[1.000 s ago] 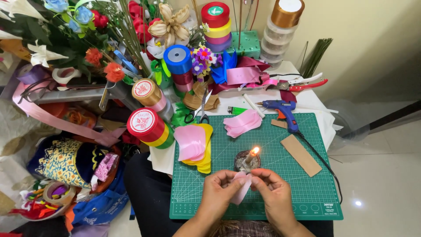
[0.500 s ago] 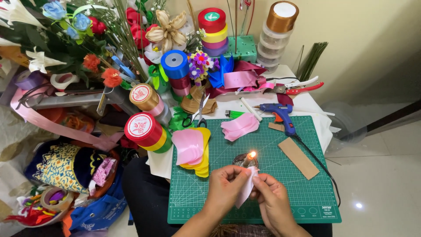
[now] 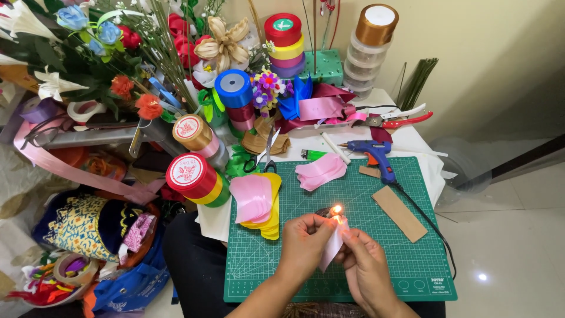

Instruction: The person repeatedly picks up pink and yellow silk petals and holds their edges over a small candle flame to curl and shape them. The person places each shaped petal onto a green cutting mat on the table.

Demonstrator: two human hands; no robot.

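Right now both hands pinch a pale pink ribbon petal (image 3: 331,250) upright over the green mat (image 3: 412,259): left hand (image 3: 303,240) beside it, right hand (image 3: 366,266) below, its tip touching the flame (image 3: 336,210).

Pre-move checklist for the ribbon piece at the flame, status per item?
1. Both hands on the piece: ok. Left hand and right hand pinch the pink ribbon piece.
2. Flame lit: ok. The flame burns at the piece's top edge.
3. Fingertips off the flame: not ok. They sit very close to it.
4. Loose material away from the flame: cannot tell. The pink and yellow petal stack lies to the left on the green cutting mat; the gap is hard to judge.
5. Flame source steady: cannot tell. The hands hide most of it.
6. Glue gun out of the way: ok. It lies at the mat's far edge.
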